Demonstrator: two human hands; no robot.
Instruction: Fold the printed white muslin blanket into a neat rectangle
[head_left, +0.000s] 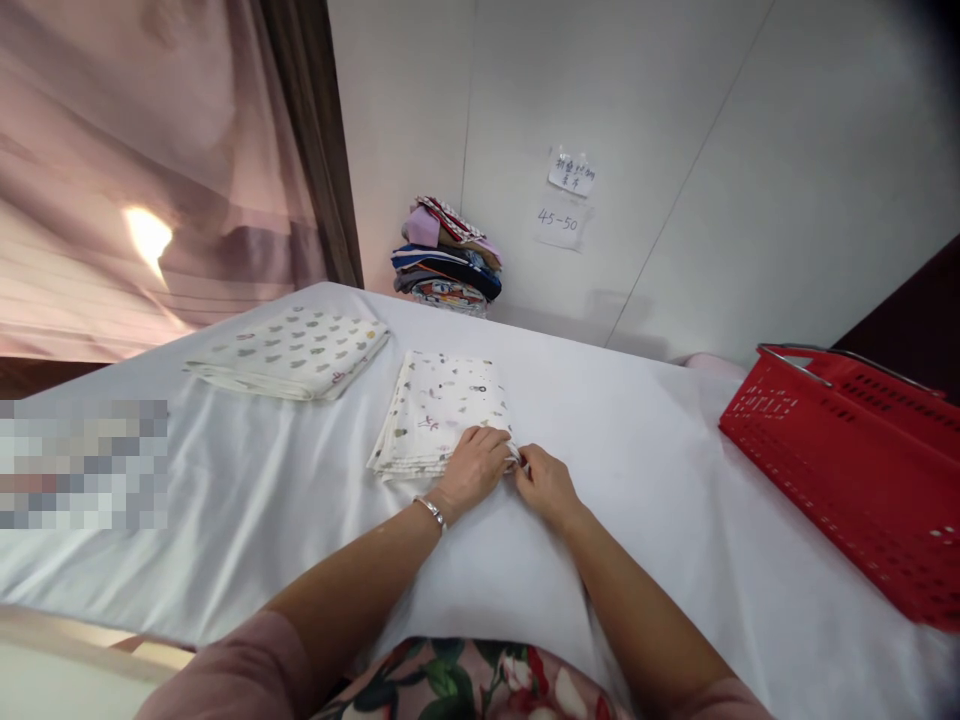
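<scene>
A folded white cloth [442, 400] with small printed figures lies on the white-covered table [622, 480] in front of me. On its near right part rests my left hand [478, 465], a bracelet at the wrist, with the fingers bent over the cloth near its right edge. My right hand [546, 482] pinches the near right corner of the same cloth between thumb and fingers. The two hands almost meet there. Another folded white cloth [296, 350], printed with grey shapes, lies farther back on the left, apart from both hands.
A red plastic basket [847, 470] with a metal handle stands at the right. Beyond the table's back edge, a stack of folded fabrics [448, 255] rises by the wall. Paper notes [562, 222] are taped up there. Pink curtains [150, 120] hang at the left.
</scene>
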